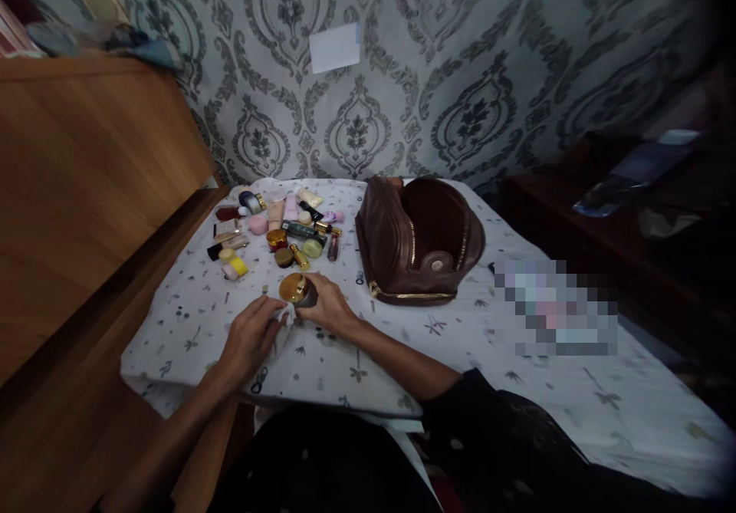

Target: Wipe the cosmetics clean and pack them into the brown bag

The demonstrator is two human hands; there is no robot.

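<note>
My right hand (pixel 329 304) is closed round the side of a cosmetic jar with a shiny gold lid (pixel 294 288). Pinched in my left hand (pixel 250 337) is a crumpled white wipe (pixel 284 314), close against the jar's near side. Beyond the hands lie several cosmetics, among them a red jar with a gold lid (pixel 277 239), a small jar with a dark gold lid (pixel 284 258), a small gold bottle (pixel 299 257) and a pale green jar (pixel 312 248). A brown cosmetic bag (pixel 386 237) stands unzipped to the right of them.
A printed white cloth (pixel 195 329) covers the table. On the left rises a wooden cabinet (pixel 97 160); the patterned wall (pixel 356 122) is behind. A pixelated patch hides something at the right. A dark piece of furniture (pixel 552 191) borders the table's right side.
</note>
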